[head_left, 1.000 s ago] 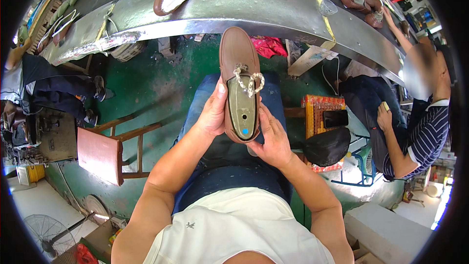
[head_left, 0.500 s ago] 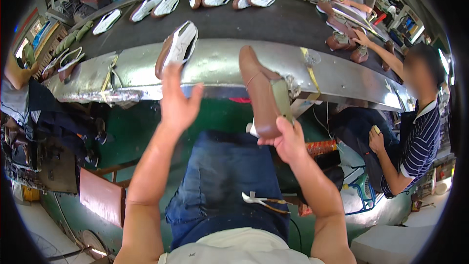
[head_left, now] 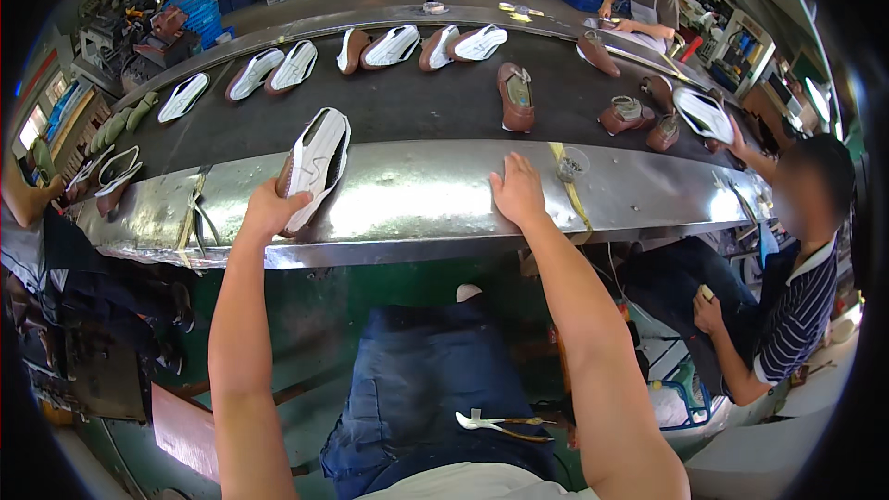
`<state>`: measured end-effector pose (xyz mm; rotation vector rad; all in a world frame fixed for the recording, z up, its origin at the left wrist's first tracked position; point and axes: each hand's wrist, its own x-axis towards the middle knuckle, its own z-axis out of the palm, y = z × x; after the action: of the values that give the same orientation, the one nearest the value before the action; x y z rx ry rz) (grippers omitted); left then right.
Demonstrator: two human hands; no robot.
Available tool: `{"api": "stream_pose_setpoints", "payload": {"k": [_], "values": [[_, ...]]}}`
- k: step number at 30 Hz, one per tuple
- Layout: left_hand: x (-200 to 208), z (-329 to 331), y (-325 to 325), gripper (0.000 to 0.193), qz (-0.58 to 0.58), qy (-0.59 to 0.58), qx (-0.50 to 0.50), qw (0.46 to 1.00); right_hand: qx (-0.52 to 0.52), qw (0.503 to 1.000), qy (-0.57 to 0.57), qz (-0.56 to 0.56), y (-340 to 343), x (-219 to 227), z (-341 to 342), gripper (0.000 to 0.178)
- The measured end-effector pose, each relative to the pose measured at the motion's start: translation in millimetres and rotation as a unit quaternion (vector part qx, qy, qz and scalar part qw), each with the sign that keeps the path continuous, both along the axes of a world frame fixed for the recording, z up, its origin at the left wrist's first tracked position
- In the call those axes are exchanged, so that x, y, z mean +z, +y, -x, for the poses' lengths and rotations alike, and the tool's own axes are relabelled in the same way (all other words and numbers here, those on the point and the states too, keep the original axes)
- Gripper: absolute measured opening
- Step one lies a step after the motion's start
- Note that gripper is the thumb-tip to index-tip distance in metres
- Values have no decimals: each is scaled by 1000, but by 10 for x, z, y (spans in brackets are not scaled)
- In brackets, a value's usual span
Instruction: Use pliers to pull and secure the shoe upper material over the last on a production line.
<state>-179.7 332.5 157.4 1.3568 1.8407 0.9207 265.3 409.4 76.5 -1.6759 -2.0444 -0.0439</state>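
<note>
The shoe with the white ribbed sole [head_left: 315,167] lies on its side at the near edge of the conveyor, half on the black belt [head_left: 417,106] and half on the shiny metal rim [head_left: 417,199]. Its sole is turned up toward the camera and the brown upper shows only along the left edge. The left hand [head_left: 270,211] holds this shoe at its lower end, the heel part, with the fingers bent around it from below. The right hand [head_left: 519,190] is well apart from the shoe, to the right. It rests flat on the metal rim with the fingers spread and straight, and it grips nothing.

Just beside the right hand, a small clear cup [head_left: 571,165] stands on the rim next to a yellow strip. Farther on the belt, a brown shoe [head_left: 515,97] lies with its opening up. More shoes with white soles [head_left: 394,46] lie in a row along the far side of the belt, and several brown shoes [head_left: 630,116] are at the right.

On the person's lap, over the blue trousers, a pair of small scissors [head_left: 495,424] lies. At the right a seated person in a striped shirt [head_left: 796,315] is near the conveyor. Another person in an apron [head_left: 644,9] stands at the far side.
</note>
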Motion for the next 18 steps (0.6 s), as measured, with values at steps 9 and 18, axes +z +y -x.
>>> {"api": "stream_pose_setpoints", "payload": {"k": [9,18], "values": [[-159,-30,-591,45,-90,-47,42,994,140,988,-48,-48,-2032,-99,-24,60],[-1182,-930,-2875,59,112,-443,-118,882,235,907,-12,350,-4623,-612,-670,60]]}}
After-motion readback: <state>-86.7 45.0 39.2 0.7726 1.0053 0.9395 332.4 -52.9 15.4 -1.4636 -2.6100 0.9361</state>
